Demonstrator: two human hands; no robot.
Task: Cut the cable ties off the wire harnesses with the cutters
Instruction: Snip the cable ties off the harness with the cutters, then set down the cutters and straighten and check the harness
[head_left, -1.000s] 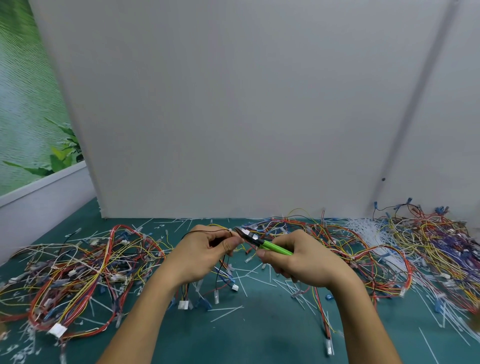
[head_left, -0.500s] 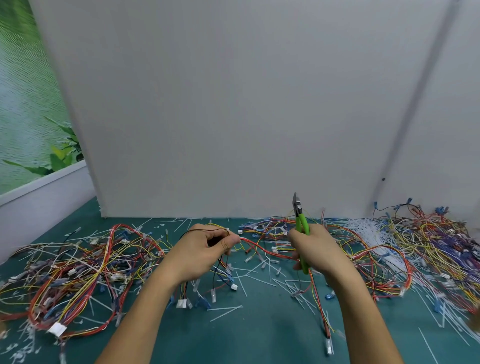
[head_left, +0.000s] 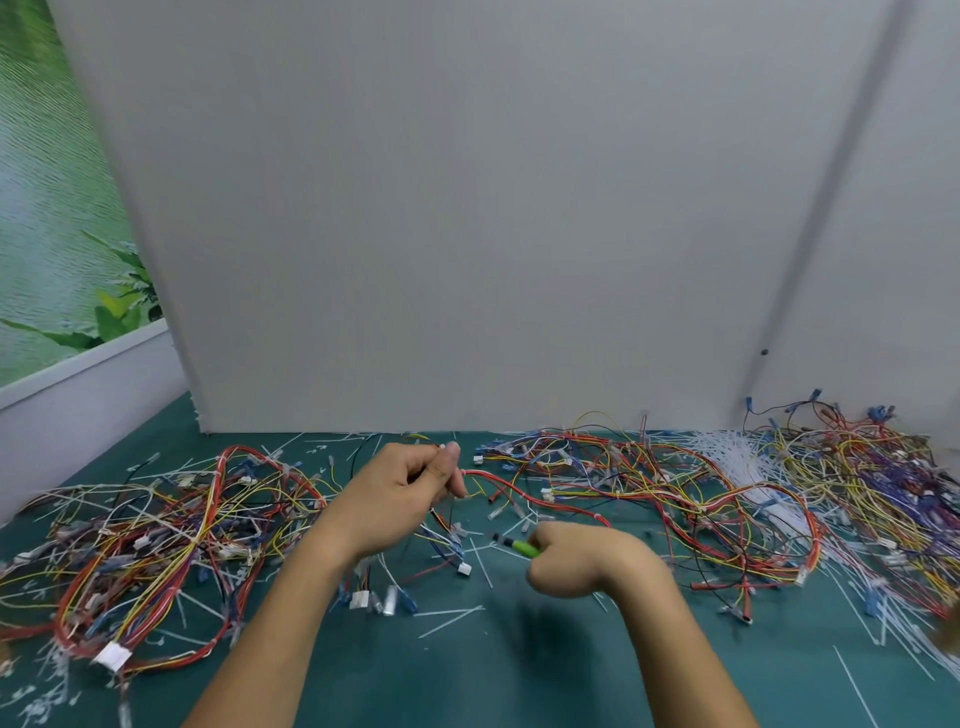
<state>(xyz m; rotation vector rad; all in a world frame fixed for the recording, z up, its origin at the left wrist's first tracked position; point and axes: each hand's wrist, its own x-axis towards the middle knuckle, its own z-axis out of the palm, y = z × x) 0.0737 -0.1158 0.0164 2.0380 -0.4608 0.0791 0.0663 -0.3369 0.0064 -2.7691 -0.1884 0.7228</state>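
My left hand (head_left: 400, 499) is raised over the green mat and pinches a thin wire harness (head_left: 441, 525), whose red, yellow and black strands hang down to white and blue connectors (head_left: 374, 597). My right hand (head_left: 582, 564) sits lower and to the right, close to the mat, and grips the green-handled cutters (head_left: 517, 545). The cutters' dark tip points left and is blurred by motion. It is apart from the harness.
A tangle of red and yellow harnesses (head_left: 156, 540) lies on the left of the mat (head_left: 467, 675). A larger tangle (head_left: 701, 499) spreads right, beside white cable ties (head_left: 737, 457). Cut tie pieces (head_left: 449, 618) litter the middle. A grey panel (head_left: 467, 208) stands behind.
My right hand has dropped from the harness toward the mat, and the cutters swung from upright to pointing left. My left hand lifted the harness slightly.
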